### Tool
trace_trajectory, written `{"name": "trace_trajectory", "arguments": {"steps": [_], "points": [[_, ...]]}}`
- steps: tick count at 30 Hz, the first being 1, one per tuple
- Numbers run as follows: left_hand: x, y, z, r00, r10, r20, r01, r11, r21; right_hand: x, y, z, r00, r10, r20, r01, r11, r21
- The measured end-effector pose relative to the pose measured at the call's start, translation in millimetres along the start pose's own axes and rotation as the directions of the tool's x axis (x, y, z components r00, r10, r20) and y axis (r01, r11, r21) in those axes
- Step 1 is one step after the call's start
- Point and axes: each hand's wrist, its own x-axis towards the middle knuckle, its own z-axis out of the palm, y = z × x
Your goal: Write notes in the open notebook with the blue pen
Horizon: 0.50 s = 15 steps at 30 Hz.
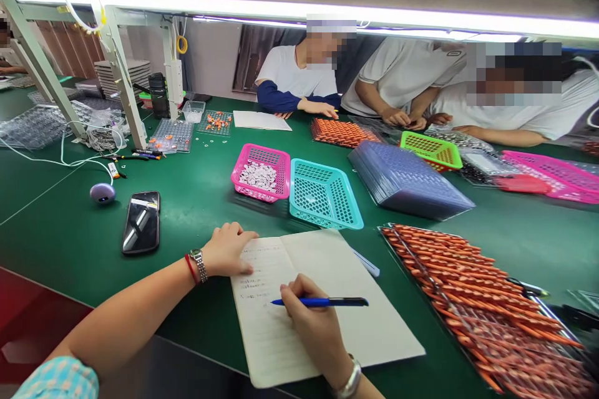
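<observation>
An open notebook [365, 324] lies on the green table, with handwriting on the upper part of its left page. Between the fingers and thumb of my right hand [318, 324] is a blue pen [322, 302], its tip at the page just under the written lines. My left hand [230, 250] rests at the notebook's upper left edge. Its thumb lies on the page, apart from the other fingers, which are partly bent and hold nothing. A pale, flat strip [367, 262] sticks out from under the notebook's right side.
A pink basket [238, 184] of small white parts and a turquoise basket [327, 215] stand beyond the notebook. Orange parts fill a tray [468, 287] at right, near stacked clear trays [407, 177]. A phone [141, 222] lies left. Several people sit opposite.
</observation>
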Motion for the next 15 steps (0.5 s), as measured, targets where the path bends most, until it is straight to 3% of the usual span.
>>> {"name": "trace_trajectory", "arguments": {"steps": [7,12,15], "points": [[7.9,-10.6,-8.5,0.999,-0.028,0.044,0.031,0.996,-0.086,26.3,-14.7,-3.4,0.981,0.104,0.164,-0.108,0.994,0.017],[7.9,-10.8,-7.4,0.999,-0.032,0.030,0.037,0.988,-0.151,32.4,-12.6,6.8,0.999,0.005,0.037,-0.007,0.999,0.047],[0.4,0.3,-13.4,0.994,-0.069,-0.083,0.051,0.977,-0.206,29.2,-7.9,8.8,0.999,-0.047,0.000,0.047,0.998,0.045]]}}
